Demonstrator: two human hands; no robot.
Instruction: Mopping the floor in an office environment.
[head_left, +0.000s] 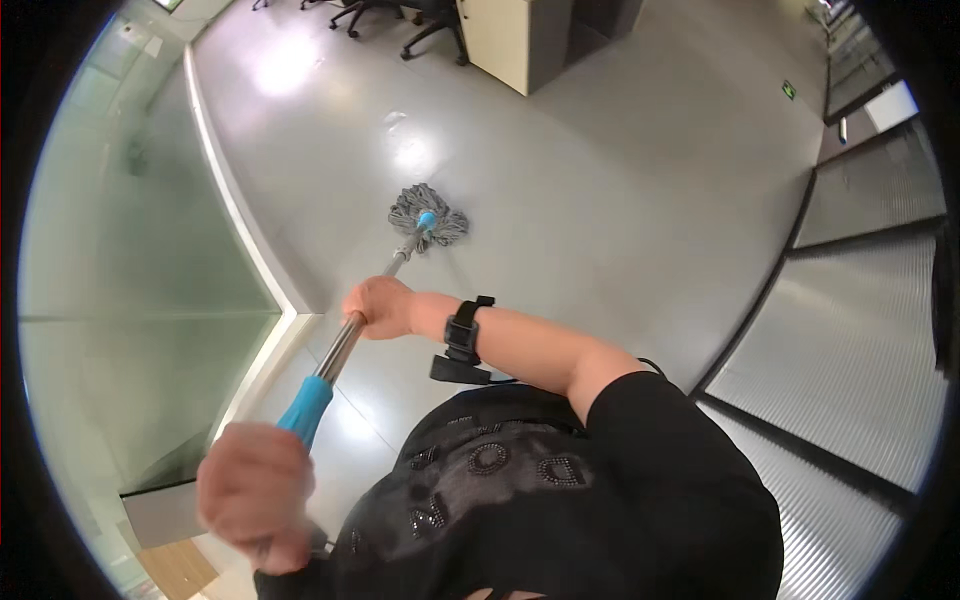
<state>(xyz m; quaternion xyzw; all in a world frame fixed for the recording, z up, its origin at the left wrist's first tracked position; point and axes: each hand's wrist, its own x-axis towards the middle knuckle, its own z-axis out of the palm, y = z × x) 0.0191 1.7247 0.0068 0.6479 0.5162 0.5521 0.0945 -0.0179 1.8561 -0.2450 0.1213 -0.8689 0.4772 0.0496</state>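
A string mop lies across the view, its grey yarn head spread on the grey floor. From a light-blue socket its metal pole runs back towards me. My right hand is wrapped around the middle of that pole, with a black strapped device on the wrist. Nearer to me, my left hand grips the blue handle sleeve at the upper end; it looks slightly blurred. The end of the handle is hidden in the left fist.
A glass partition with a white base frame stands close on the left, its corner near the pole. Ribbed panels in dark frames line the right side. Ahead are a cabinet and wheeled chair bases.
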